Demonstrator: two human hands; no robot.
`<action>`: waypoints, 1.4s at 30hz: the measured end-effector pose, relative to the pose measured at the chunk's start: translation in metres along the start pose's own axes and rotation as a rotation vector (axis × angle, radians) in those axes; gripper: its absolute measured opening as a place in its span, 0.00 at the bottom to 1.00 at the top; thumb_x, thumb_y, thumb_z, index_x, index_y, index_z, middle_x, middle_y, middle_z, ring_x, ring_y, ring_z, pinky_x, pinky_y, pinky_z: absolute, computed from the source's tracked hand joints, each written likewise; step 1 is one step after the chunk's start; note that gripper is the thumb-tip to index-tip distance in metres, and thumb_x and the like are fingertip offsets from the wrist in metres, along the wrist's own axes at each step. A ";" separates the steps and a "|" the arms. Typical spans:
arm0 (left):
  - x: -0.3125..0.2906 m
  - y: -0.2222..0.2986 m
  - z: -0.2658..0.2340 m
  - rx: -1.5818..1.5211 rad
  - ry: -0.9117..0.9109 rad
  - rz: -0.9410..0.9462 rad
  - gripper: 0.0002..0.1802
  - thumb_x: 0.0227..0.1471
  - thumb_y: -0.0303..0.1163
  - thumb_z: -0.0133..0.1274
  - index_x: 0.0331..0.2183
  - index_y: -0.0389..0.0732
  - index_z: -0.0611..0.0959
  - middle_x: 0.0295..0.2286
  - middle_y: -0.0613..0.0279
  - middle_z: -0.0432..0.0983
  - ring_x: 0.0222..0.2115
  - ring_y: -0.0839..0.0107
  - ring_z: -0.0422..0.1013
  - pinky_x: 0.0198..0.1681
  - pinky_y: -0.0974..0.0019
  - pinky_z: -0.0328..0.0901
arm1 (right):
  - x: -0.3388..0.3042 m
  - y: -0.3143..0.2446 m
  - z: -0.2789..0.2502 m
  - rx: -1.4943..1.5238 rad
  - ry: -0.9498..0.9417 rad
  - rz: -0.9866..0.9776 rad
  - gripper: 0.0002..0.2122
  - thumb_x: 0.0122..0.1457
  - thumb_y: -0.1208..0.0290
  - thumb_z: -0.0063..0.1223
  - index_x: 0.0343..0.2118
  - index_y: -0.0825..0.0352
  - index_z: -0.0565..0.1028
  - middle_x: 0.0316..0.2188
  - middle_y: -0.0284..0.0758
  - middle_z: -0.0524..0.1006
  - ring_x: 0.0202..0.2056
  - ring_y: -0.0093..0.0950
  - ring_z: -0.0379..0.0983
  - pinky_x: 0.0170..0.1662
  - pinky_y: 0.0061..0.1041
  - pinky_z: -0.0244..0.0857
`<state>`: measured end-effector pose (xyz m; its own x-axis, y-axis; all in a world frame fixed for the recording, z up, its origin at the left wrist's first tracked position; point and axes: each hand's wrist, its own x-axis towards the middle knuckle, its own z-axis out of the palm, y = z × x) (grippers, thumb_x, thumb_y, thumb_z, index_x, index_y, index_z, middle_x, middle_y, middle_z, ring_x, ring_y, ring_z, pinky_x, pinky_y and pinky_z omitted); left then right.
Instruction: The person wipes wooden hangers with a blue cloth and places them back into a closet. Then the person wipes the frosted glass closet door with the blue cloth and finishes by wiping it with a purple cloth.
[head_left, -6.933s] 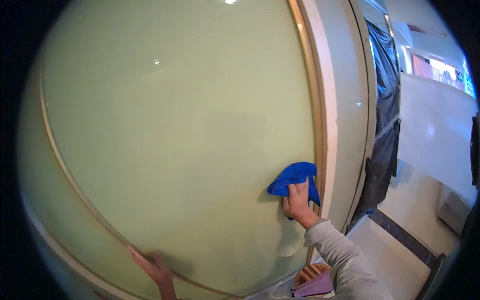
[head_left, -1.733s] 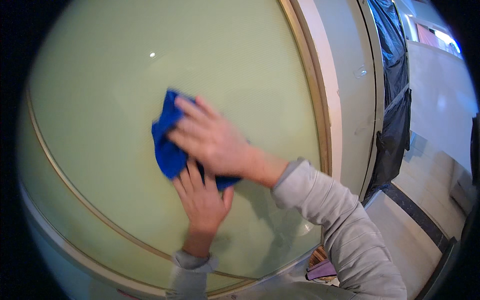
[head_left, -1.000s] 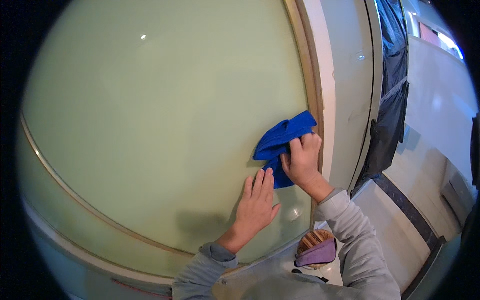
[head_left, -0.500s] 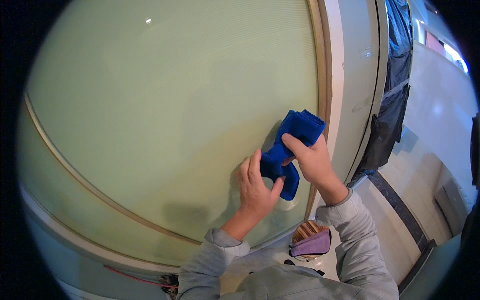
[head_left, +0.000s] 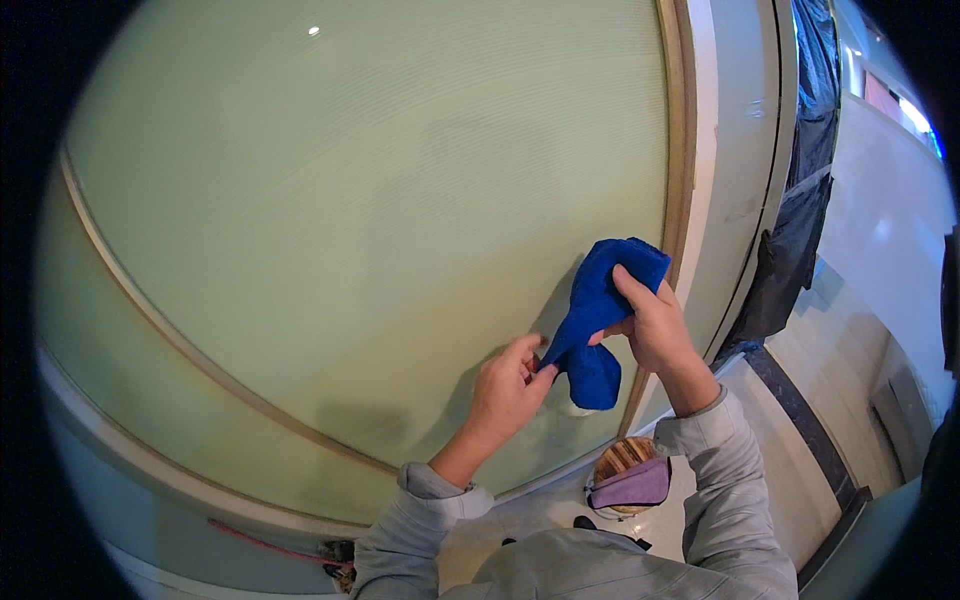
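Observation:
A folded blue cloth (head_left: 592, 315) is held up between both hands, in front of a pale green ribbed panel (head_left: 400, 200). My right hand (head_left: 655, 325) grips its upper part, thumb laid across the top. With thumb and fingertips my left hand (head_left: 508, 390) pinches the cloth's left corner and draws it out to a point. A loose fold of the cloth hangs down between the hands. The right hand's other fingers are partly hidden behind the cloth.
A wooden frame strip (head_left: 680, 150) edges the panel on the right. Beyond it hangs dark plastic sheeting (head_left: 790, 250). Below stands a round striped stool (head_left: 625, 458) with a purple cloth (head_left: 630, 487) over it. A red cord (head_left: 265, 549) lies at lower left.
My left hand has closed from spread fingers to a pinch on the cloth's corner, stretching it leftward. The right hand and cloth appear slightly farther right and lower.

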<state>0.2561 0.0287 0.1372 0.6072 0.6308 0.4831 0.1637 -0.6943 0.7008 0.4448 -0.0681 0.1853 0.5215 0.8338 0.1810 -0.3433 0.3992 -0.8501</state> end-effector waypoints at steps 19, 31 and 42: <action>-0.029 -0.006 -0.053 -0.364 0.289 -0.138 0.18 0.61 0.22 0.49 0.52 0.31 0.71 0.41 0.48 0.79 0.37 0.68 0.77 0.42 0.67 0.72 | 0.002 0.055 -0.009 -0.003 -0.108 -0.056 0.19 0.65 0.74 0.53 0.58 0.69 0.69 0.33 0.37 0.78 0.27 0.23 0.77 0.25 0.20 0.71; -0.016 -0.013 -0.051 0.602 0.289 0.440 0.45 0.48 0.31 0.63 0.62 0.27 0.62 0.49 0.36 0.71 0.51 0.43 0.69 0.58 0.45 0.60 | 0.001 0.071 0.016 -1.095 -0.195 -0.947 0.39 0.56 0.64 0.62 0.67 0.71 0.56 0.58 0.55 0.68 0.56 0.53 0.65 0.61 0.45 0.56; 0.142 0.101 -0.098 1.112 0.451 0.737 0.50 0.49 0.46 0.62 0.65 0.34 0.61 0.52 0.43 0.71 0.56 0.44 0.64 0.63 0.32 0.48 | 0.112 -0.071 0.077 -1.307 0.230 -1.464 0.36 0.60 0.51 0.55 0.69 0.59 0.59 0.34 0.47 0.78 0.36 0.46 0.72 0.48 0.46 0.60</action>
<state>0.2828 0.0824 0.3282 0.5582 -0.0844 0.8254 0.5708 -0.6830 -0.4558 0.4681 0.0264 0.3042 -0.0673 0.0852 0.9941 0.9967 0.0511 0.0631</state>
